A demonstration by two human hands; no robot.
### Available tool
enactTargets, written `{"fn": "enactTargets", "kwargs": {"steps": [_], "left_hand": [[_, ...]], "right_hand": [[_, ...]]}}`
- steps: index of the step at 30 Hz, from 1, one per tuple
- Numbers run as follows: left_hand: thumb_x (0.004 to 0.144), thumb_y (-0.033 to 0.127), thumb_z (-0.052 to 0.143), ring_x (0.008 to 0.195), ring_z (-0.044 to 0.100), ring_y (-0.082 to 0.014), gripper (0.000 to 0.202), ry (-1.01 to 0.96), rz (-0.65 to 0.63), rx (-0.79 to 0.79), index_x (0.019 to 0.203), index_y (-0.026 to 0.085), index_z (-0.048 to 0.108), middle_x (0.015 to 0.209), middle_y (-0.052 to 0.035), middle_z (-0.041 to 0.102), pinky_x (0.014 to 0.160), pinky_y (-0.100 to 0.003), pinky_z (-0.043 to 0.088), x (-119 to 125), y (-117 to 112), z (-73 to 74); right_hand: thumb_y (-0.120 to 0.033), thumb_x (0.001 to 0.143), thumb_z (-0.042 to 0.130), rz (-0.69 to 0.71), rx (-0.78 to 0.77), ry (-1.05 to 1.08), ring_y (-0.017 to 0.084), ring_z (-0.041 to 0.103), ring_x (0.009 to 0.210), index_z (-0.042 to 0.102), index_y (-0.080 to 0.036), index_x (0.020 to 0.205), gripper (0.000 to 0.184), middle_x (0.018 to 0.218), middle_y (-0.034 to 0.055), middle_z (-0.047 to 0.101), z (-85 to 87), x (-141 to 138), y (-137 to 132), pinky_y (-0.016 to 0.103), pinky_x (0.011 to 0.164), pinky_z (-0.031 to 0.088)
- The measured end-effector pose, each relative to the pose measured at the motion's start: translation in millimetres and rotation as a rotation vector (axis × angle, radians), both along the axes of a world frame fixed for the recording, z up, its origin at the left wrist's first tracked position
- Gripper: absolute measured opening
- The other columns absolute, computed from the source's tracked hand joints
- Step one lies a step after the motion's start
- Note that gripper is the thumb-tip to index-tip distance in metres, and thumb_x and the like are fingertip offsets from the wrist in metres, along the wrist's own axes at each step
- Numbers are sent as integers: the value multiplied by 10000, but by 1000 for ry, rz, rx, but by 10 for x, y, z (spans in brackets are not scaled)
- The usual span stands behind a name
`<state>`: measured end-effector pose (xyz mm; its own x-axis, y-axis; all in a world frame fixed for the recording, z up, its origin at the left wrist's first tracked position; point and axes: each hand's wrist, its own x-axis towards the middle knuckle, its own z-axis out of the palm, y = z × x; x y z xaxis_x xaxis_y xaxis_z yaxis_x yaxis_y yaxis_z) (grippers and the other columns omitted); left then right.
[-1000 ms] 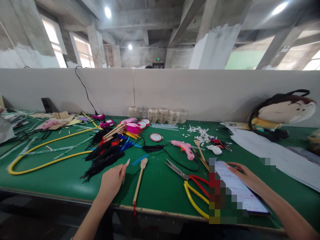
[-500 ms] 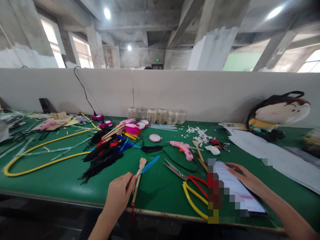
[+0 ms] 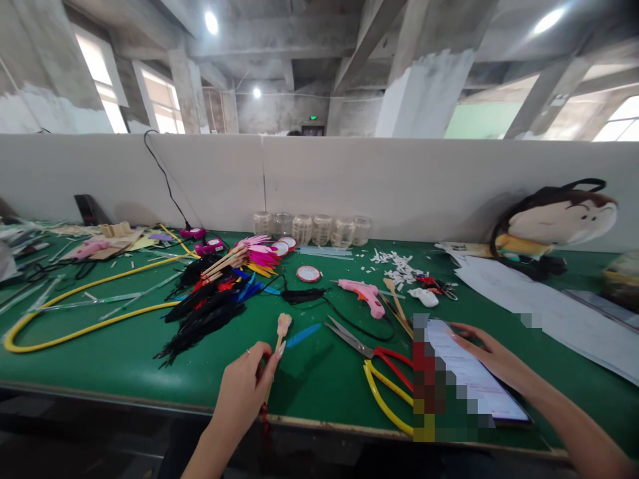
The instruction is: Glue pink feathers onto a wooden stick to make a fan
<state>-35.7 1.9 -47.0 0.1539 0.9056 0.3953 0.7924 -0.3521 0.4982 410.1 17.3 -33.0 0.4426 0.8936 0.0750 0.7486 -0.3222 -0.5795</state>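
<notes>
My left hand (image 3: 245,380) pinches a thin wooden stick (image 3: 283,326) near the front edge of the green table. The stick's far end is wider and pale, and a red cord hangs from its near end. A blue feather (image 3: 303,335) shows just right of my fingertips; I cannot tell whether they touch it. My right hand (image 3: 492,352) grips the far right edge of a phone (image 3: 476,376) with a lit screen, its fingers partly hidden. Pixel blocks cover the phone's left side. Between my hands lie scissors (image 3: 352,338) with red and yellow handles.
A pink glue gun (image 3: 364,296) and its black cord lie beyond the scissors. Dark and colored feathers (image 3: 210,319) are heaped at left, inside a yellow tube loop (image 3: 100,328). Glass jars (image 3: 322,230) line the partition (image 3: 349,179). A plush bag (image 3: 549,226) and paper (image 3: 529,303) are at right.
My left fingers have shifted up along the stick. The blue feather, which crossed behind the stick's end, now shows lower, right of my fingertips. My right hand stays on the phone.
</notes>
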Motion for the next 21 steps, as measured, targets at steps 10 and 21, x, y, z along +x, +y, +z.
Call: {"fn": "enactTargets", "kwargs": {"steps": [10,21], "left_hand": [[895,352,273,506,511,-127,362,-44,-6,21,605,208,435,522,22,513,505,-222,332,-32,10,-44],[883,385,283,526,520,-132,292,-132,3,-136,714,220,454,572,30,532,510,-217,338,-19,-14,22]], "right_hand": [[-657,557,482,37,-95,142,213,522,663,489,-224,1120,710,1056,92,555,69,-24,-52,327,534,456],[-645,524,490,22,-80,143,190,483,609,495,-195,1116,743,1060,103,546,62,-43,-43,321,521,435]]}}
